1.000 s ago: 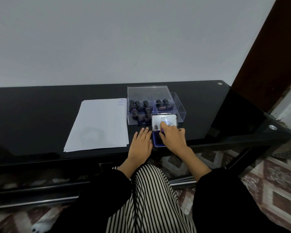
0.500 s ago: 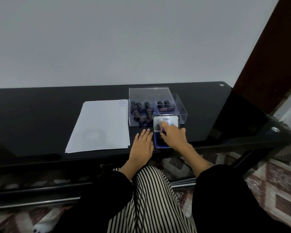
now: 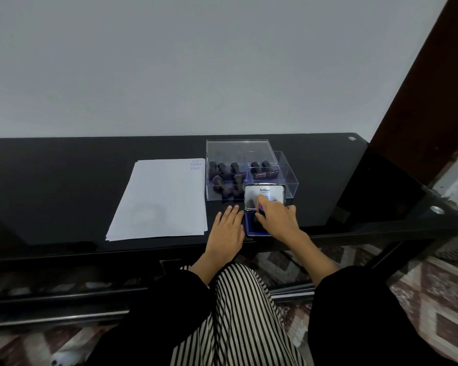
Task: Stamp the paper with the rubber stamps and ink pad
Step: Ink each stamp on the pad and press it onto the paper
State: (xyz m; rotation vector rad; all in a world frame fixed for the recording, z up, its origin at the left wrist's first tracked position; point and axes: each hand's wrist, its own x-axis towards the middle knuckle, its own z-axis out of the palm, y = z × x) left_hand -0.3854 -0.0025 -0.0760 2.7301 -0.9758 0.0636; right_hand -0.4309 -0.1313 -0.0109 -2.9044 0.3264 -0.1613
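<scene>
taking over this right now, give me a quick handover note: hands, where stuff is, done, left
Left hand: flat on the table, beside the ink pad.
Right hand: grips a stamp down on the open pad.
Paper lies left of the pad; other stamps sit in the clear box behind it.
Done: a few purple marks at the paper's far right corner.
Left: lift the stamp, press it on the paper, probably repeat with the others.
</scene>
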